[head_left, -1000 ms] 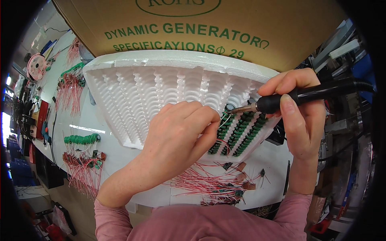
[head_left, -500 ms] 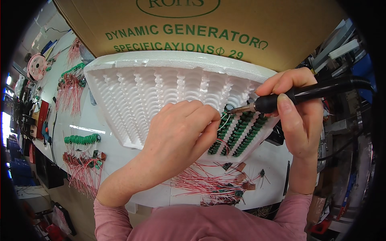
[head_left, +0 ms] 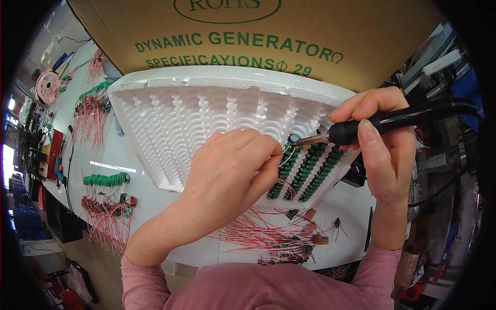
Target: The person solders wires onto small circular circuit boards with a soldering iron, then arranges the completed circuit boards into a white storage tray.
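Observation:
My right hand (head_left: 385,137) grips a black-handled soldering iron (head_left: 356,132), its metal tip pointing left onto the top of a row of green round parts (head_left: 294,170). Those parts sit in grooves on the right side of a white foam tray (head_left: 170,119). My left hand (head_left: 235,168) is closed in a pinch, its fingertips close to the iron's tip. A thin white wire (head_left: 288,156) runs from the pinch to the part under the tip. What lies inside the fingers is mostly hidden.
A large cardboard box (head_left: 248,39) stands behind the tray. Red-and-white wires (head_left: 258,232) with small boards lie in front. At left are a stack of green parts (head_left: 106,179), more wire bundles (head_left: 89,124) and a pink fan (head_left: 48,86). The iron's cable (head_left: 467,107) trails off right.
Almost nothing differs. Both hands keep their places, and the iron's tip stays on the same part.

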{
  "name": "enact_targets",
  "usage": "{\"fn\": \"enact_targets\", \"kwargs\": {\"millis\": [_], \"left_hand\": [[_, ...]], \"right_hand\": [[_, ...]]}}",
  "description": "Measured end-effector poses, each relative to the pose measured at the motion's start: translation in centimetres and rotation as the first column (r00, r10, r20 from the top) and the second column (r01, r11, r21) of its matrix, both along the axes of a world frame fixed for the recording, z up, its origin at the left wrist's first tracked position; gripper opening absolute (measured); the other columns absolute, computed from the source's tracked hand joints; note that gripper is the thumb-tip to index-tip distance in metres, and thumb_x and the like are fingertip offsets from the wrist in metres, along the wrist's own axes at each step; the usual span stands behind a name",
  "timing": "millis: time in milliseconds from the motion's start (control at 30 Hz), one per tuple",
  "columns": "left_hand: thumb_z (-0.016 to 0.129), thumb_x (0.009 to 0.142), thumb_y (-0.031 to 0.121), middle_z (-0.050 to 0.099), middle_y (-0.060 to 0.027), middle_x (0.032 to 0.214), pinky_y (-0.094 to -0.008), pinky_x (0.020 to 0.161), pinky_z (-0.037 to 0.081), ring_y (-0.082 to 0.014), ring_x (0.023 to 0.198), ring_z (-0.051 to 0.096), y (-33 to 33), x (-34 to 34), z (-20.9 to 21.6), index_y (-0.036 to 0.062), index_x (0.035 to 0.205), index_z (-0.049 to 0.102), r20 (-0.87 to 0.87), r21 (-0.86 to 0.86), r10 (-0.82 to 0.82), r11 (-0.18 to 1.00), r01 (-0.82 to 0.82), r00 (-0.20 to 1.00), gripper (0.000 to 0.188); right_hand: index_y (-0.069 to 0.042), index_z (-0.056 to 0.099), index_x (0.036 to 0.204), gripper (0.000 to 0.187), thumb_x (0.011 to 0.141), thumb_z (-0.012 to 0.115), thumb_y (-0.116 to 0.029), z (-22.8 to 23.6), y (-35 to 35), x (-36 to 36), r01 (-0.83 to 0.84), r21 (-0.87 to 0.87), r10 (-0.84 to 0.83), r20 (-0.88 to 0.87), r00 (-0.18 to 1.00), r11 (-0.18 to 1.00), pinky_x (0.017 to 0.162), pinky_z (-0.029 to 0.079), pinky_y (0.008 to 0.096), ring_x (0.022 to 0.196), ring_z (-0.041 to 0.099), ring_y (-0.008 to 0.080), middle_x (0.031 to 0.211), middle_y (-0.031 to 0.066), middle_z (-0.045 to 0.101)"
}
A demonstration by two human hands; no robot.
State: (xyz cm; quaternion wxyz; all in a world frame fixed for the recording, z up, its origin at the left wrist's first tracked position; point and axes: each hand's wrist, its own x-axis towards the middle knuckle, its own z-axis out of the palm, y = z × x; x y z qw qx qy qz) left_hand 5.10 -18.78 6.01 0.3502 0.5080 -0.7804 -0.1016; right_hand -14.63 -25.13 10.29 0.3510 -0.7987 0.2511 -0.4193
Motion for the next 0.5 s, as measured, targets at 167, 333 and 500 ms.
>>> {"fn": "enact_targets", "kwargs": {"millis": [167,333,500], "left_hand": [[0.061,0.070,0.003,0.053,-0.0049,0.064,-0.0315,0.054,0.039,-0.0207,0.057,0.051,-0.05,-0.02,-0.10,0.0046,0.076,0.055,-0.013,-0.011,-0.010,1.000,0.010,1.000,0.008],[0.061,0.070,0.003,0.053,-0.0052,0.065,-0.0315,0.054,0.039,-0.0211,0.057,0.052,-0.07,-0.05,-0.09,0.0045,0.077,0.055,0.005,-0.014,-0.019,1.000,0.019,1.000,0.008],[0.058,0.072,0.007,0.051,-0.0054,0.066,-0.0347,0.055,0.039,-0.0243,0.062,0.052,-0.08,-0.07,-0.19,0.0076,0.077,0.054,0.001,-0.020,-0.016,1.000,0.016,1.000,0.006]], "right_hand": [[-0.004,0.040,0.092,0.011,0.083,0.044,-0.009,-0.04,-0.02,-0.06,-0.008,0.007,0.008,0.002,1.000,1.000,0.060,0.041,0.0183,0.067,0.049,0.0062,0.088,0.0130,0.055],[-0.004,0.040,0.093,0.011,0.083,0.043,-0.008,0.15,-0.05,-0.15,-0.026,0.011,0.027,-0.027,0.999,1.000,0.060,0.041,0.0181,0.068,0.049,0.0062,0.088,0.0125,0.055],[-0.004,0.041,0.093,0.011,0.083,0.043,-0.008,0.39,-0.11,-0.18,-0.017,-0.019,0.016,-0.064,0.998,1.000,0.061,0.040,0.0174,0.068,0.049,0.0061,0.088,0.0124,0.055]]}}
